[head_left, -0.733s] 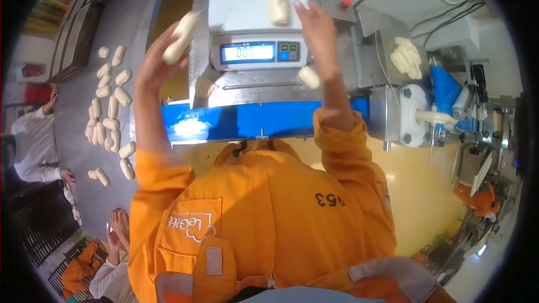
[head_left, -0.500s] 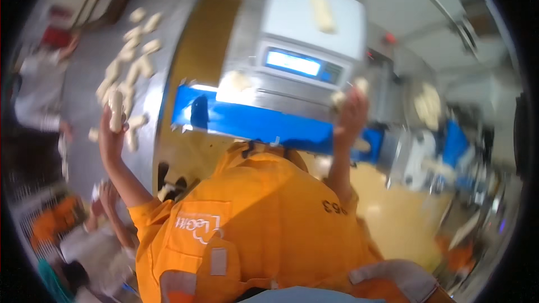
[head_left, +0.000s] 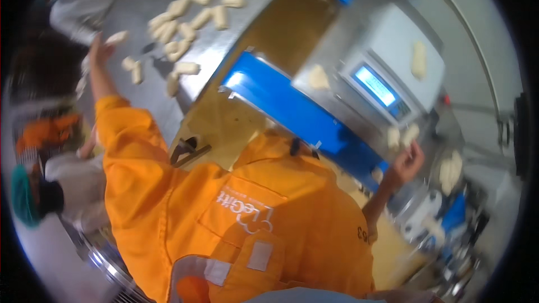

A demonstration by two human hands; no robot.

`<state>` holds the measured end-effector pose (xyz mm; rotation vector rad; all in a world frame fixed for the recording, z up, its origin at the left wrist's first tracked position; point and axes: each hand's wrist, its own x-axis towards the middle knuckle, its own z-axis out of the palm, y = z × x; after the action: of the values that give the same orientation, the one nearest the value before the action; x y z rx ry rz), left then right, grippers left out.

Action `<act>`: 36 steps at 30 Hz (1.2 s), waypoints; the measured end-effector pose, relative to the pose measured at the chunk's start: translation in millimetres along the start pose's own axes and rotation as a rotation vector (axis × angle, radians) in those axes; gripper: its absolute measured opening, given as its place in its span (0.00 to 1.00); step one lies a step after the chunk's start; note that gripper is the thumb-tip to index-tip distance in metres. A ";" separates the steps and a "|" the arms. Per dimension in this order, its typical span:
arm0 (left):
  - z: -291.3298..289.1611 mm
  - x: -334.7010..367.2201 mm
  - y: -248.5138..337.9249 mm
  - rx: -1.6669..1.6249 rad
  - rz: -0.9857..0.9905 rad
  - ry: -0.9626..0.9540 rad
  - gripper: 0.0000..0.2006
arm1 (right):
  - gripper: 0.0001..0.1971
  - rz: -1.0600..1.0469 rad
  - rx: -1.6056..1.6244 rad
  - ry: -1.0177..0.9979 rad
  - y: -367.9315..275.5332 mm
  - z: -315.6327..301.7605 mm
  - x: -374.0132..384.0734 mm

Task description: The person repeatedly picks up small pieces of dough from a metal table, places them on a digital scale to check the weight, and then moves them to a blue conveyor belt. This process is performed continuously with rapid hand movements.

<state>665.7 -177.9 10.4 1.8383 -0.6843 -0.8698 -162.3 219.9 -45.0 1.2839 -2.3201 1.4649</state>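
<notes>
My left hand (head_left: 100, 53) is stretched out over the metal table at the far left. A pale dough piece (head_left: 118, 37) shows between its thumb and fingers, though blur softens the grip. Below the scale's right corner, my right hand (head_left: 408, 164) has its fingers apart, with the fingertips beside or against a short dough piece (head_left: 411, 133). Another dough piece (head_left: 393, 137) lies just left of that one. On the white plate of the digital scale (head_left: 389, 56) rests a longer dough piece (head_left: 419, 60).
Several dough rolls (head_left: 178, 7) lie scattered on the metal table (head_left: 252, 8). A flat dough scrap (head_left: 318, 77) sits left of the scale, above a blue strip (head_left: 286, 98). More dough (head_left: 450, 172) lies at the right. A co-worker in a green cap (head_left: 25, 196) is at left.
The view has turned, shifting the scale rightward. My left arm reaches farther out over the table with the dough piece. My right hand's fingers have spread beside the two short dough pieces.
</notes>
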 end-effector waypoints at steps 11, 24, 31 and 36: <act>401.1 -382.6 45.1 0.129 0.944 -0.926 0.24 | 0.32 1.367 0.090 0.483 267.6 -26.4 -168.2; 587.8 -620.1 43.3 0.991 1.293 -0.705 0.30 | 0.36 1.181 -0.156 0.453 246.8 15.9 -152.4; 558.7 -529.6 41.5 0.691 0.909 -1.314 0.29 | 0.18 0.820 0.500 0.606 102.2 -56.3 -96.0; 379.9 -438.7 27.6 0.261 0.661 -1.164 0.24 | 0.17 0.212 0.027 0.301 -10.6 -45.9 55.6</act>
<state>99.6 -51.5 43.3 0.9998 -2.0475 -1.3741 -205.1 221.1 14.1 0.7743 -2.2930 1.6255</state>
